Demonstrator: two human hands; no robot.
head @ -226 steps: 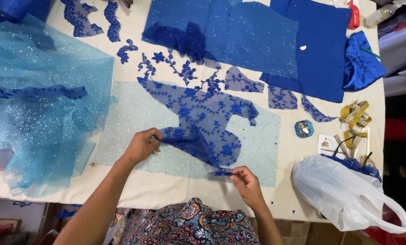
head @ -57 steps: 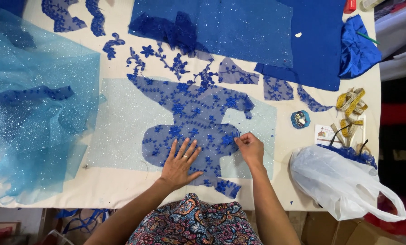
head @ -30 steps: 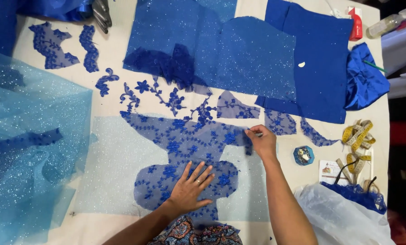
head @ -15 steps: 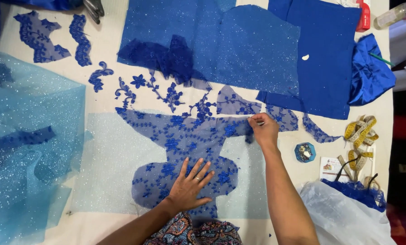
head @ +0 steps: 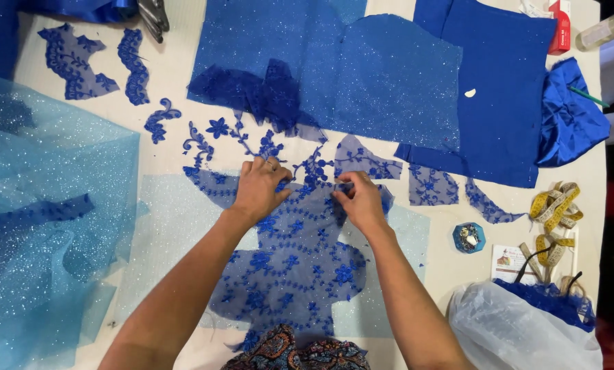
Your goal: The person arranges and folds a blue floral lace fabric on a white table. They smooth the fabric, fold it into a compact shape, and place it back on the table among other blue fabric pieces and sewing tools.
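Observation:
A piece of dark blue floral lace (head: 300, 267) lies spread over a pale blue glittery tulle panel (head: 170, 233) on the table. My left hand (head: 259, 188) presses on the lace's upper edge with its fingers curled. A little to the right, my right hand (head: 358, 199) pinches the same upper edge between thumb and fingertips. Both forearms reach up from the bottom of the view across the lace.
Royal blue fabric pieces (head: 389, 75) lie at the back, lace offcuts (head: 74, 58) at top left, bunched light blue tulle (head: 39, 226) at left. On the right sit a small pin dish (head: 468, 237), a yellow tape measure (head: 554, 212), a white plastic bag (head: 519, 329).
My left hand has slid from the lower middle of the lace up to its top edge. My right hand moved left along that edge, so both hands now work close together.

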